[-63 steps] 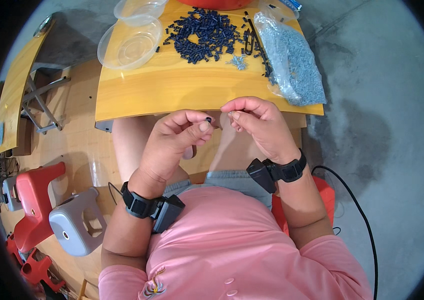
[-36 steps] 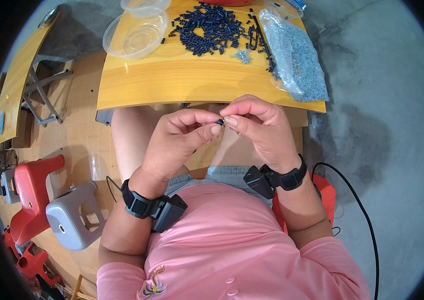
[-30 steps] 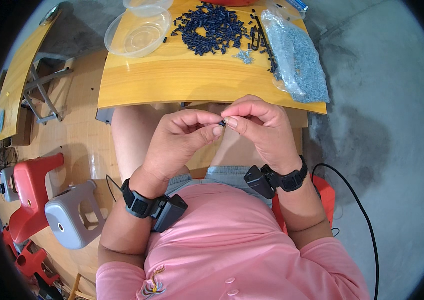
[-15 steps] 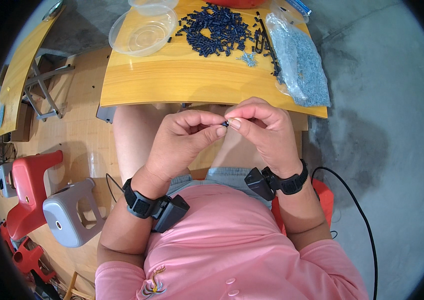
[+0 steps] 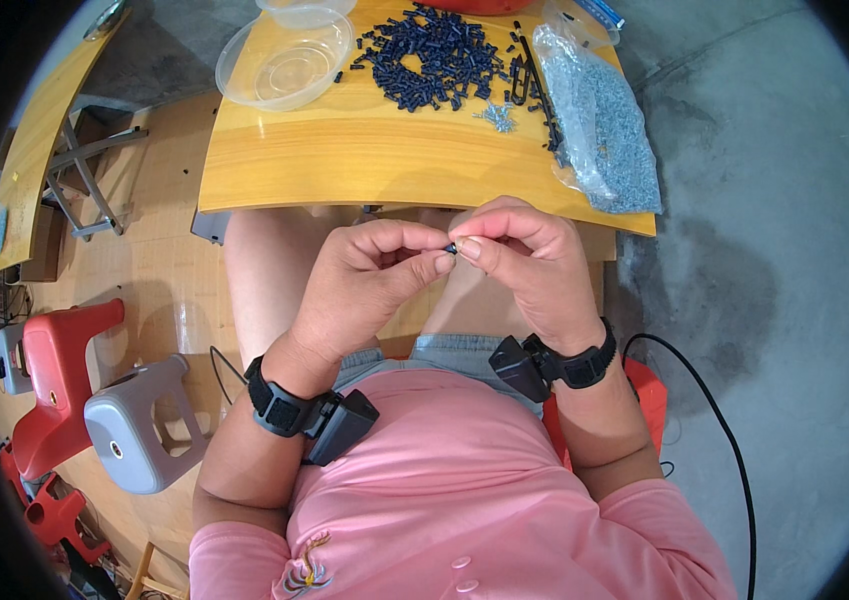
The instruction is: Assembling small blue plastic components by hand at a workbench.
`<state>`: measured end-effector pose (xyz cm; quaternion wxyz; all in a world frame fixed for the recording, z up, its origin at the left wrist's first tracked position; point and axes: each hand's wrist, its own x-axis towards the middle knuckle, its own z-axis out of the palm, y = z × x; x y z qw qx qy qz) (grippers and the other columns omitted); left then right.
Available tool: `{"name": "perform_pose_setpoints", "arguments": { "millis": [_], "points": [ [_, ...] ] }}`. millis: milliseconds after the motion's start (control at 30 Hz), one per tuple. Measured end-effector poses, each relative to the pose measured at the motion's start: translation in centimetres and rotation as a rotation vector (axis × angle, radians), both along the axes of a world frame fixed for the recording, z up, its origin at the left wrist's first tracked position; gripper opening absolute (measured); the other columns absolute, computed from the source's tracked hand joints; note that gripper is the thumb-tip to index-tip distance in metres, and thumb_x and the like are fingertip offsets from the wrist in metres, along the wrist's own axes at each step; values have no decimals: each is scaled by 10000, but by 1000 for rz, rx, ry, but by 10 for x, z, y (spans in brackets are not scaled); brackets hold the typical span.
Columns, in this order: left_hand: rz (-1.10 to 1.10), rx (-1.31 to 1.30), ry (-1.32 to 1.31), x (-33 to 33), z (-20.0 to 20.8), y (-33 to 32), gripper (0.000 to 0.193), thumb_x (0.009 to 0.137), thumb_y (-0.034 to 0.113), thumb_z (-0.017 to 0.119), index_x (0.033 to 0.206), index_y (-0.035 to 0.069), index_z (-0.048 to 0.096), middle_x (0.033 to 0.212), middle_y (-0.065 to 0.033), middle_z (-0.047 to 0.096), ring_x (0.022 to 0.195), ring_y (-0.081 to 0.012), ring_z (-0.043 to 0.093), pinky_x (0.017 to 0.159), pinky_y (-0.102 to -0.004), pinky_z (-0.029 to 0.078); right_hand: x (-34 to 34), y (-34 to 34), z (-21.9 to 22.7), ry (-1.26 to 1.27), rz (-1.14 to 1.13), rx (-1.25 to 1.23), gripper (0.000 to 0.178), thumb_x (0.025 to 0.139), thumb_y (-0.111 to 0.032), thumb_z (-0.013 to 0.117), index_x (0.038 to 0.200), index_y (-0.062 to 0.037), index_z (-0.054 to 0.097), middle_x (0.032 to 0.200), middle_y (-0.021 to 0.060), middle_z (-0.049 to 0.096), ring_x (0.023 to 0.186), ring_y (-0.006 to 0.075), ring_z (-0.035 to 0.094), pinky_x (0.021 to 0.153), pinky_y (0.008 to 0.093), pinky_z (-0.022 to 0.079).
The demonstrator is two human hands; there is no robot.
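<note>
Over my lap, just off the table's near edge, both hands meet fingertip to fingertip. My left hand (image 5: pixel 364 275) is closed in a pinch on a small dark blue plastic piece (image 5: pixel 451 248), mostly covered by the fingers. Thumb and forefinger of my right hand (image 5: pixel 529 260) press together at the piece's other end; whatever they hold is too small to make out. Beyond them, a pile of similar dark blue plastic pieces (image 5: pixel 424 85) lies on the yellow table (image 5: pixel 344 160). Close to the pile is a little heap of thin silvery metal parts (image 5: pixel 497 117).
A clear plastic bag (image 5: pixel 599 130) full of small metal parts lies at the table's right edge. Black rods (image 5: pixel 538 85) lie beside it. A clear round bowl (image 5: pixel 284 65) stands at the left. Red (image 5: pixel 59 370) and grey stools (image 5: pixel 139 425) stand left; a black cable (image 5: pixel 714 400) hangs right.
Hardly anything differs. Both hands keep their pinch in the same place, with only a very slight shift at the fingertips.
</note>
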<state>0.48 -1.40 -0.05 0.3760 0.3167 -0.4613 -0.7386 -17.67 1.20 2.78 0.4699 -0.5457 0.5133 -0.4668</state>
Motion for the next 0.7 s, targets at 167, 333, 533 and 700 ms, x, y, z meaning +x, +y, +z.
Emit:
{"name": "perform_pose_setpoints", "arguments": {
  "millis": [167,333,533,700],
  "points": [
    [5,-14,-33,1,-2,-1,141,870,38,651,997,-20,670,800,-50,662,673,-95,600,640,-223,487,1,-2,-3,137,-10,-103,89,787,-11,697,874,-21,710,759,3,619,660,48,538,590,186,411],
    [7,73,-18,2,-4,-3,182,856,75,690,1012,-18,685,873,-20,671,785,-58,581,724,-200,479,8,0,6,377,-40,-305,109,764,2,677,870,-13,700,762,70,619,649,153,592,583,251,455],
    [47,208,-25,1,-9,-2,182,850,82,695,1003,-17,685,869,-23,671,766,-65,578,690,-204,468,14,5,-7,610,36,-500,259,746,24,628,1003,17,649,898,116,583,817,276,587,693,337,481],
    [87,234,-26,7,-15,-7,202,850,140,702,1002,8,682,854,-24,671,731,-52,563,617,-176,419,21,5,-2,678,93,-478,413,735,-1,646,1144,7,589,1024,149,540,875,289,574,759,347,475]
  ]
}}
